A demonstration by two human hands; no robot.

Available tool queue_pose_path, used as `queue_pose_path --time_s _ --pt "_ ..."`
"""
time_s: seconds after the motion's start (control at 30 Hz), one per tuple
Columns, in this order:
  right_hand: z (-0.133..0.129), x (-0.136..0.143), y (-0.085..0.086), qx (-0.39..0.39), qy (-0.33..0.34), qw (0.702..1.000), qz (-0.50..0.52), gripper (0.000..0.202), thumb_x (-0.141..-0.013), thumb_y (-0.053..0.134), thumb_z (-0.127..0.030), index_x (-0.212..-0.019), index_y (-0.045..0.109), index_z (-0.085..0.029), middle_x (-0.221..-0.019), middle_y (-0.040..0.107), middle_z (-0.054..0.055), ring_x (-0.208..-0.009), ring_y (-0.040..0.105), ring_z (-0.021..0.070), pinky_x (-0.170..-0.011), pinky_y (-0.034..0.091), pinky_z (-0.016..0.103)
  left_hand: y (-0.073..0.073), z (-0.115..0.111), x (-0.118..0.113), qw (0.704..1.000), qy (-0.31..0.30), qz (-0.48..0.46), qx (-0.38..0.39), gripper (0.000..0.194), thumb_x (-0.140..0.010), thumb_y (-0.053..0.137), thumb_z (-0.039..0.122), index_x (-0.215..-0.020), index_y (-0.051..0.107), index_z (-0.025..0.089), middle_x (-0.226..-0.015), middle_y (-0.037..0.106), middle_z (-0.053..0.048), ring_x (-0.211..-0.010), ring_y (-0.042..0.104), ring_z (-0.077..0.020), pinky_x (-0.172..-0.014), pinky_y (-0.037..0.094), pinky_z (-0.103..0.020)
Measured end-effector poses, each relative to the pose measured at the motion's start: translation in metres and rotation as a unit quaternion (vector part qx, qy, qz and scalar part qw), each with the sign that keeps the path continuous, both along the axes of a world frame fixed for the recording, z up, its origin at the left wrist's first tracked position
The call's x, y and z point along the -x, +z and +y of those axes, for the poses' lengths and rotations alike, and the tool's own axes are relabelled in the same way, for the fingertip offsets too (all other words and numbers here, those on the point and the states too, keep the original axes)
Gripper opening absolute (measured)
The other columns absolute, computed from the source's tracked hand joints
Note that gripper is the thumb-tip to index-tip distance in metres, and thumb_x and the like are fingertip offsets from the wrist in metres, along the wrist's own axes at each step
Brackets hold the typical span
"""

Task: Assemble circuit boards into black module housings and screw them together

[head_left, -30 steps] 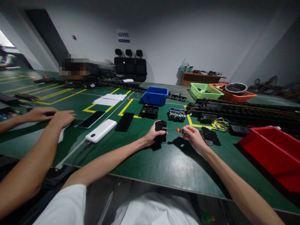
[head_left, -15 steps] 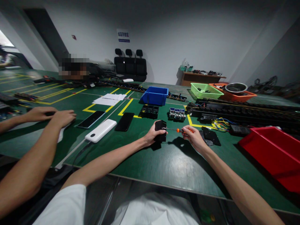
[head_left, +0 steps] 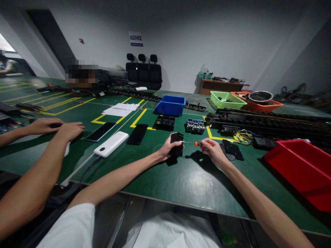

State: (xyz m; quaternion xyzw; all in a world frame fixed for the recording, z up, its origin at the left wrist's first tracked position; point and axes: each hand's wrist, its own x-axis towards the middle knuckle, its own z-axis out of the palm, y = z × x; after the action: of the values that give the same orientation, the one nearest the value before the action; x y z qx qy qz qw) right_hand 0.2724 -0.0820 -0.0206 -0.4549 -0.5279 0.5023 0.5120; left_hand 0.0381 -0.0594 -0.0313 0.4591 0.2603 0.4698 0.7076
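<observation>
My left hand is closed around a black box-like housing, holding it up over the green table. Its thumb rests on the side that faces right. A screwdriver with an orange handle is pinched in the fingers of my right hand. The thin shaft points left, and its tip reaches the housing near my left thumb; whether it sits in a screw is too small to tell. Behind the housing lie a black module and a group of small blue-topped parts.
Flat black plates and a red bin are on the right. A blue bin stands behind. On the left lie a black phone, a white power bank and another phone, beside another person's hands.
My left thumb has shifted slightly up on the housing, closer to the screwdriver tip. Otherwise both hands keep nearly the same place.
</observation>
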Motion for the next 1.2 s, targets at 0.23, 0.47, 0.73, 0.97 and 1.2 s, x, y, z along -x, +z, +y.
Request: queue_pose_path --time_s 0.23,0.47,0.73,0.97,1.2 --pt "-0.001 0.000 0.001 -0.001 -0.008 1.000 0.013 0.031 -0.071 0.071 -0.048 -0.078 0.062 -0.019 -0.068 0.057 0.000 -0.057 0.049 0.0097 -0.050 0.038 0.022 0.002 0.004 0.002 0.989 -0.041 -0.063 0.125 0.035 -0.077 0.061 0.037 -0.103 0.054 0.015 -0.090 0.062 -0.008 -0.075 0.063 -0.0155 -0.065 0.054 -0.028" --pt "0.001 -0.001 -0.001 -0.003 -0.014 1.000 0.021 0.030 -0.071 0.071 -0.047 -0.077 0.062 -0.019 -0.069 0.057 0.000 -0.058 0.049 0.0098 -0.050 0.038 0.021 0.009 0.006 0.007 0.974 -0.048 -0.152 0.160 0.031 -0.079 0.058 0.035 -0.102 0.059 0.015 -0.108 0.063 -0.011 -0.089 0.063 -0.0162 -0.069 0.056 -0.026" --pt "0.005 -0.005 -0.002 -0.015 -0.034 0.999 -0.002 0.030 -0.071 0.071 -0.048 -0.077 0.064 -0.019 -0.066 0.056 -0.001 -0.055 0.047 0.0095 -0.049 0.037 0.022 0.005 0.011 0.007 0.977 -0.012 -0.140 0.161 0.034 -0.077 0.063 0.039 -0.100 0.057 0.014 -0.102 0.064 -0.010 -0.091 0.064 -0.0169 -0.071 0.058 -0.025" --pt "0.006 -0.006 -0.005 -0.013 -0.031 0.999 0.002 0.030 -0.072 0.071 -0.047 -0.078 0.063 -0.018 -0.067 0.056 0.000 -0.057 0.049 0.0099 -0.049 0.039 0.021 0.004 0.011 0.005 0.969 -0.002 -0.166 0.182 0.032 -0.077 0.065 0.034 -0.099 0.058 0.012 -0.093 0.066 -0.009 -0.082 0.066 -0.0148 -0.073 0.058 -0.024" --pt "0.009 -0.009 -0.009 -0.014 -0.024 1.000 0.009 0.025 -0.074 0.070 -0.042 -0.079 0.063 -0.019 -0.069 0.057 -0.001 -0.059 0.050 0.0090 -0.050 0.039 0.019 0.004 0.011 0.007 0.964 -0.002 -0.181 0.194 0.030 -0.077 0.065 0.031 -0.098 0.058 0.012 -0.089 0.067 -0.007 -0.080 0.068 -0.0129 -0.074 0.057 -0.020"
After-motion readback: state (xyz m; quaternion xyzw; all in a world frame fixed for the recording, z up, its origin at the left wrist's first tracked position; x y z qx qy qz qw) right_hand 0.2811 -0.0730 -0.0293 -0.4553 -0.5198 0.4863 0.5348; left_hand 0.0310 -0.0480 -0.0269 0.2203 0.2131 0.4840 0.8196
